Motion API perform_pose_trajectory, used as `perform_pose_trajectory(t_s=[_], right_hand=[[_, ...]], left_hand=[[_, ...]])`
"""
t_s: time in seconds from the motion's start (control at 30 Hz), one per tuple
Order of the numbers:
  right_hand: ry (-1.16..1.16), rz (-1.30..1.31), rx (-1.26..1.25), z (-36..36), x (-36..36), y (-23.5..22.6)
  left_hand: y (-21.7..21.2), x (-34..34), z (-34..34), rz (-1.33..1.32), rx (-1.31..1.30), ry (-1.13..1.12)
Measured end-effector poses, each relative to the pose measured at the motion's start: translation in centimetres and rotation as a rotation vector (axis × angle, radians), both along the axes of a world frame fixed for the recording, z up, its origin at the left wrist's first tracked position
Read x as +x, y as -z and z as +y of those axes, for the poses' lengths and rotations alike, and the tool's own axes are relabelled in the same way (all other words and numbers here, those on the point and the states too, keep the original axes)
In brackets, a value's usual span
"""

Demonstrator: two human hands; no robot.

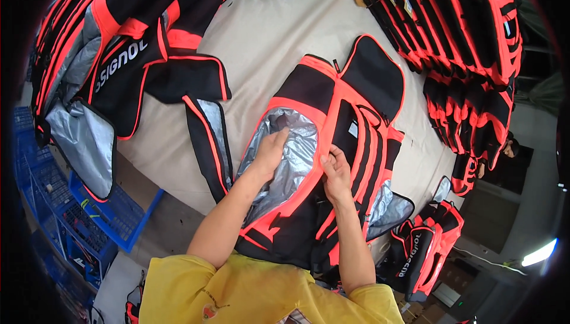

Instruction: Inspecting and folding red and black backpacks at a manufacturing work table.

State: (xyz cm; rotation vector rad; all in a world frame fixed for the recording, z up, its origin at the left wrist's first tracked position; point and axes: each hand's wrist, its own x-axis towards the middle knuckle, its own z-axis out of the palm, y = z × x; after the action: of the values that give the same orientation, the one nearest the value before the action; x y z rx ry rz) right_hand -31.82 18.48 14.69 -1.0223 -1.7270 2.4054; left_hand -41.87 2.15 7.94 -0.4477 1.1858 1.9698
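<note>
Hands at work on a black-and-orange bag (323,163) lying open on the beige table (279,39), just in front of the person. In the head view, the left hand (270,152) rests flat, fingers loosely together, on the bag's silver lining (294,163), while the right hand (336,169) pinches the orange edge beside the opening. This looks like an inspection of the pocket seam; the next move likely calls for a firm hold on the lining. Stacks of finished bags (457,39) sit behind.

The bag (332,146) in the middle is matt black and orange cloth. Its lining (291,157) is shiny, crinkly silver foil. The table (279,33) looks smooth, dull tan.
</note>
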Motion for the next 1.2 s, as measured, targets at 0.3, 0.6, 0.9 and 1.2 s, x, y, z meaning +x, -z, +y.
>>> perform_pose_trajectory(t_s=[0.3, 0.6, 0.9, 1.2], right_hand=[[0.053, 0.018, -0.165, 0.6, 0.5, 1.1], [-0.003, 0.056, -0.232, 0.5, 1.5, 2.4], [-0.007, 0.085, -0.314, 0.8, 2.2, 3.2], [0.041, 0.028, -0.273, 0.8, 2.2, 3.5]], left_hand=[[-1.2, 0.9, -5.7, 0.253, -0.089, 0.2], [-7.1, 5.4, -4.4, 1.069, -0.522, 0.54], [-7.2, 6.7, -3.6, 1.39, -0.489, 0.531], [-9.4, 4.7, -2.8, 1.377, -0.559, 0.872]])
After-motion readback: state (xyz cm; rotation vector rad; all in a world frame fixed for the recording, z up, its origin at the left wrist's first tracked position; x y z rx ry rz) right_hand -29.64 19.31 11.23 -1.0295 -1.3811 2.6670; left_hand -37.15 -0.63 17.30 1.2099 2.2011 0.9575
